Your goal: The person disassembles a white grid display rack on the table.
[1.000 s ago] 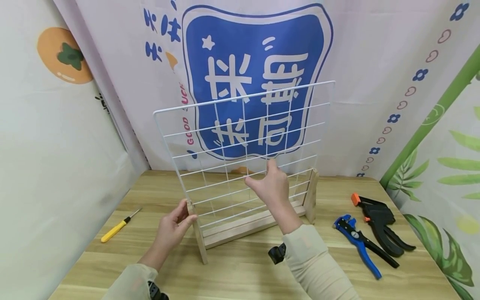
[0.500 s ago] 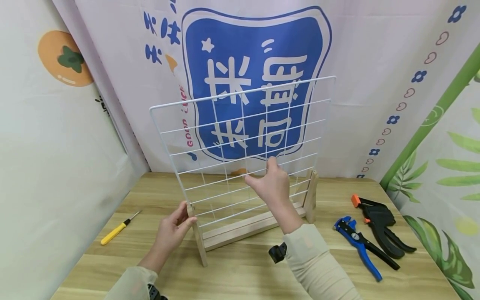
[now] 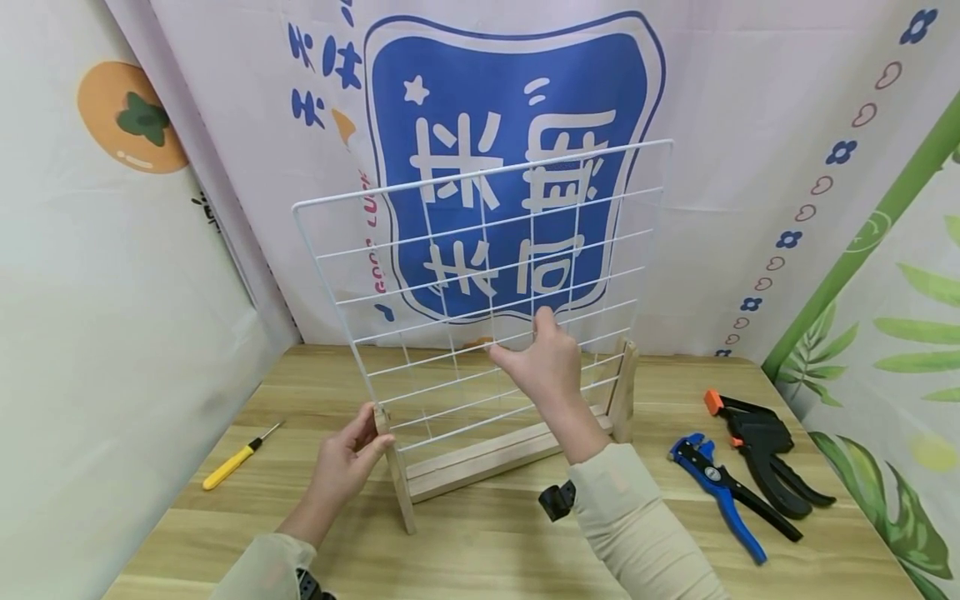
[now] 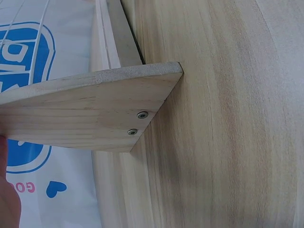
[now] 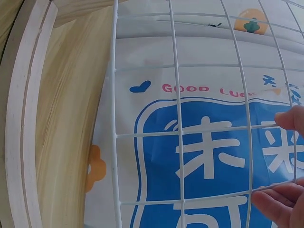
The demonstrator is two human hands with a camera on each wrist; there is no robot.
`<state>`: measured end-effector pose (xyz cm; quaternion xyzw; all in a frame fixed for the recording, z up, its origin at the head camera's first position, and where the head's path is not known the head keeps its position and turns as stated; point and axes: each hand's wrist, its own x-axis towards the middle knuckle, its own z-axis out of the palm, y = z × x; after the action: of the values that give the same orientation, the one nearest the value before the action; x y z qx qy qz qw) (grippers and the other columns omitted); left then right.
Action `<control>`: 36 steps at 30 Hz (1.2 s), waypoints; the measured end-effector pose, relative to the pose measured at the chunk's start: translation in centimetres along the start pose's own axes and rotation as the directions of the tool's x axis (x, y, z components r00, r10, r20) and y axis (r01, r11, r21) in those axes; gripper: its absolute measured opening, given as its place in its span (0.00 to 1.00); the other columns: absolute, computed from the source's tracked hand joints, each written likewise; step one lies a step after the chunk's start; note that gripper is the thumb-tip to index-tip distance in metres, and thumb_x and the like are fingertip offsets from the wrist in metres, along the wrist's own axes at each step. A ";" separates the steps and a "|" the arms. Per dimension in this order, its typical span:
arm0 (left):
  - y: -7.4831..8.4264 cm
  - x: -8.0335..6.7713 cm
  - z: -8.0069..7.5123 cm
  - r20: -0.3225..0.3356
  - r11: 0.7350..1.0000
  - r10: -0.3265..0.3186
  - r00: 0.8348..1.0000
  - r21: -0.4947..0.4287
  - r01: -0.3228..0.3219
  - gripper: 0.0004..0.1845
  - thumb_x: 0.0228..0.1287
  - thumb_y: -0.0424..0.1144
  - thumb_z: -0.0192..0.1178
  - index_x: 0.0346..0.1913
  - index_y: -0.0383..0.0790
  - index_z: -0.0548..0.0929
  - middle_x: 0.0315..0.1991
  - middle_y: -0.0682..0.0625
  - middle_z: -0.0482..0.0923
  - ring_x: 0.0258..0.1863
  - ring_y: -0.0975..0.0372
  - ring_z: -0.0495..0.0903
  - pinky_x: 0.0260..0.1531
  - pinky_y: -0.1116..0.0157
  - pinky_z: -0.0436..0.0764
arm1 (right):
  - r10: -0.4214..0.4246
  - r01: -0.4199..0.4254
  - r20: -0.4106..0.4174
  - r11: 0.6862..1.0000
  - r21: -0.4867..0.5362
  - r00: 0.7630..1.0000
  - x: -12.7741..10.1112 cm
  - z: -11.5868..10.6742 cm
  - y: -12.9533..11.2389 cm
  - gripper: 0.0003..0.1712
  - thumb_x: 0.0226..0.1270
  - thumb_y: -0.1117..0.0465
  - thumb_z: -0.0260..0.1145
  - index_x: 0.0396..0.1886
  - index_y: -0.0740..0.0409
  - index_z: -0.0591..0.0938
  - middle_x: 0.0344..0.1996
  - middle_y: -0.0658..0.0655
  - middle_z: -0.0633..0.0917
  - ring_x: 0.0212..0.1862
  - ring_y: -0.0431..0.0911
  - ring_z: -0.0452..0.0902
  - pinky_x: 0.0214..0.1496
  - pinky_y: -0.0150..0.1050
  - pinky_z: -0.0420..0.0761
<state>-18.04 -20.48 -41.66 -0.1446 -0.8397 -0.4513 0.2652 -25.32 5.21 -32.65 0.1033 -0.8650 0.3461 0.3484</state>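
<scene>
1. Left hand [image 3: 348, 454] pinches the top of the left post [image 3: 397, 483]; right hand [image 3: 551, 367] grips the grid [image 5: 180, 133] with thumb and fingers.
2. Grid stands tilted between left post and right post [image 3: 622, 396], lower edge above and apart from the bar [image 3: 510, 457]. Contact with right post: cannot tell.
3. Risk, judged: 1-sided force could skew the grid and jam it; a slack left grip could let the left post shift.
4. Count: 1 grid, 2 posts, 1 bar, 2 screws [image 4: 142, 115] showing, 1 screwdriver [image 3: 231, 466], 1 blue tool [image 3: 726, 496], 1 black tool [image 3: 761, 446].

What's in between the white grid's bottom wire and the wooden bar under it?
Just an open gap: in the right wrist view, tabletop shows between the bottom wire and the wooden bar.
</scene>
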 end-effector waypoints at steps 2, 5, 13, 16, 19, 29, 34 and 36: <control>0.9 0.0 -0.2 -0.004 1.000 0.007 1.000 0.011 -0.007 0.28 0.46 0.21 0.64 0.52 0.16 0.68 0.43 0.27 0.75 0.43 0.71 0.75 0.39 0.82 0.77 | 0.003 -0.003 0.004 1.000 0.001 1.000 0.1 -0.1 -0.1 0.30 0.37 0.47 0.74 0.22 0.56 0.62 0.10 0.46 0.56 0.13 0.40 0.51 0.11 0.29 0.48; 1.8 0.1 -0.3 -0.007 1.000 0.008 1.000 0.003 -0.008 0.27 0.46 0.20 0.63 0.51 0.14 0.67 0.43 0.26 0.74 0.42 0.80 0.70 0.39 0.81 0.77 | 0.003 -0.003 0.008 1.000 0.001 1.000 0.2 -0.2 -0.1 0.30 0.36 0.46 0.75 0.23 0.57 0.64 0.10 0.47 0.56 0.13 0.40 0.50 0.11 0.29 0.48; -0.8 0.0 0.0 -0.003 0.999 -0.008 1.000 -0.037 0.008 0.28 0.48 0.22 0.64 0.55 0.19 0.68 0.46 0.29 0.75 0.43 0.80 0.71 0.39 0.83 0.76 | -0.008 0.008 0.006 1.000 -0.004 1.000 0.5 -0.2 -0.3 0.32 0.36 0.45 0.75 0.22 0.57 0.63 0.11 0.47 0.56 0.13 0.39 0.49 0.10 0.28 0.48; -1.4 -0.2 0.0 0.000 0.999 0.000 1.000 -0.037 0.000 0.28 0.49 0.24 0.64 0.55 0.20 0.68 0.46 0.30 0.75 0.44 0.71 0.75 0.39 0.82 0.77 | 0.001 -0.001 0.020 1.000 0.003 1.000 0.6 -0.3 -0.5 0.32 0.36 0.44 0.75 0.23 0.56 0.63 0.11 0.47 0.56 0.13 0.39 0.49 0.10 0.28 0.48; -1.5 -0.2 0.0 0.001 0.999 0.000 1.000 -0.046 0.000 0.28 0.50 0.25 0.64 0.55 0.21 0.68 0.46 0.31 0.75 0.45 0.61 0.78 0.40 0.80 0.78 | 0.017 -0.017 0.031 1.000 0.008 0.999 0.6 -0.4 -0.6 0.32 0.36 0.44 0.75 0.22 0.55 0.62 0.11 0.47 0.56 0.13 0.40 0.50 0.10 0.28 0.48; -1.7 -0.2 0.2 0.004 0.999 0.019 1.000 -0.039 -0.019 0.28 0.49 0.24 0.64 0.55 0.20 0.69 0.46 0.30 0.76 0.44 0.71 0.76 0.40 0.80 0.78 | 0.012 -0.012 0.031 1.000 0.011 0.999 0.8 -0.6 -0.7 0.32 0.36 0.44 0.75 0.25 0.60 0.66 0.11 0.47 0.56 0.13 0.40 0.49 0.11 0.29 0.48; -1.7 -0.2 0.2 0.004 0.999 0.018 1.000 -0.045 -0.017 0.28 0.49 0.24 0.64 0.55 0.20 0.69 0.46 0.30 0.76 0.44 0.78 0.72 0.40 0.81 0.77 | 0.010 -0.010 0.035 1.000 0.007 0.999 1.1 -0.8 -0.9 0.30 0.37 0.46 0.75 0.25 0.59 0.66 0.10 0.47 0.57 0.13 0.40 0.50 0.10 0.28 0.48; -1.6 -0.2 0.2 0.002 0.999 0.029 1.000 -0.040 -0.029 0.28 0.49 0.24 0.64 0.55 0.21 0.68 0.46 0.30 0.76 0.45 0.77 0.72 0.41 0.82 0.77 | 0.007 -0.007 0.036 1.000 0.002 0.999 1.1 -0.9 -0.9 0.30 0.37 0.46 0.75 0.25 0.58 0.66 0.10 0.47 0.57 0.12 0.40 0.50 0.10 0.28 0.49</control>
<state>-18.71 -21.19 -42.97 -0.1628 -0.8286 -0.4640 0.2676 -25.27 5.17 -30.95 0.1068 -0.8712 0.3462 0.3313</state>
